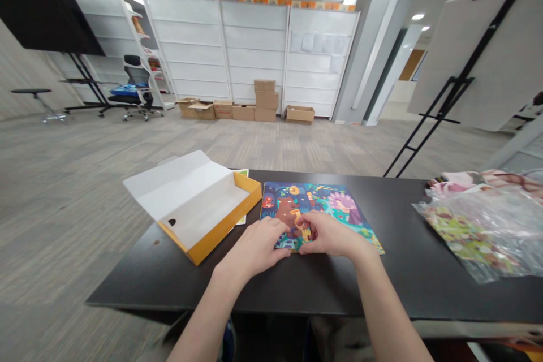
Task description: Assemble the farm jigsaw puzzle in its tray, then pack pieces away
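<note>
A colourful picture board [339, 209] with cartoon animals, perhaps a jigsaw puzzle, lies flat on the dark table. My left hand [258, 244] rests at its near left corner, fingers over the picture and thumb spread apart by the near edge. Just to the right, my right hand [328, 233] is on the lower middle of the board. Its fingers are bent, with the thumb apart from the index finger; no held thing shows, though the undersides of the fingers are hidden. An open yellow box [227, 222] with a white inside stands left of the board, its lid tipped back.
Clear plastic bags [487, 232] with green and brown printed contents lie on the right of the table [399, 288]. Part of a printed sheet [242, 172] shows behind the box. Beyond the table stand a whiteboard easel [441, 99], cardboard boxes [266, 100] and an office chair [136, 87].
</note>
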Available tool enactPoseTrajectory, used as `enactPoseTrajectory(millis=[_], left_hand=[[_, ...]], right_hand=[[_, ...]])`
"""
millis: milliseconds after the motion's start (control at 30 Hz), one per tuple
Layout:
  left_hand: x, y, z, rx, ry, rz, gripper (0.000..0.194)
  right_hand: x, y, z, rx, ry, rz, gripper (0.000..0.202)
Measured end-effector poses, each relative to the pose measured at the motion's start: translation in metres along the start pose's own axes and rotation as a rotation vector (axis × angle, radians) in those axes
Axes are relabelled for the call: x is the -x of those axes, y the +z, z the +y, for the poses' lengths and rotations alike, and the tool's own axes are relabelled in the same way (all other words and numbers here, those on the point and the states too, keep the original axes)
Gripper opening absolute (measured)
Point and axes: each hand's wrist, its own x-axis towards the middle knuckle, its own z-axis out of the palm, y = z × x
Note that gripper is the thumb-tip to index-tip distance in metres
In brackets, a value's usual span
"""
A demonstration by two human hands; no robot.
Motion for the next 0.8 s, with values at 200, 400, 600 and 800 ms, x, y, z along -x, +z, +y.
enactPoseTrajectory(millis=[200,400,600,800], left_hand=[[0.001,-0.001,-0.001,0.006,-0.001,-0.013,0.031],[0.0,-0.004,0.006,-0.033,-0.011,-0.024,0.028],[-0.004,0.003,0.011,-0.099,0.003,-0.021,0.052],[-0.004,-0.001,0.012,-0.105,0.018,-0.087,0.042]], right_hand=[[0.004,-0.005,0.001,0.008,0.056,-0.03,0.042],[0.006,-0.008,0.001,0.026,0.081,-0.019,0.039],[0.005,-0.007,0.005,-0.01,0.068,-0.045,0.042],[0.008,-0.009,0.01,-0.054,0.118,-0.074,0.048]])
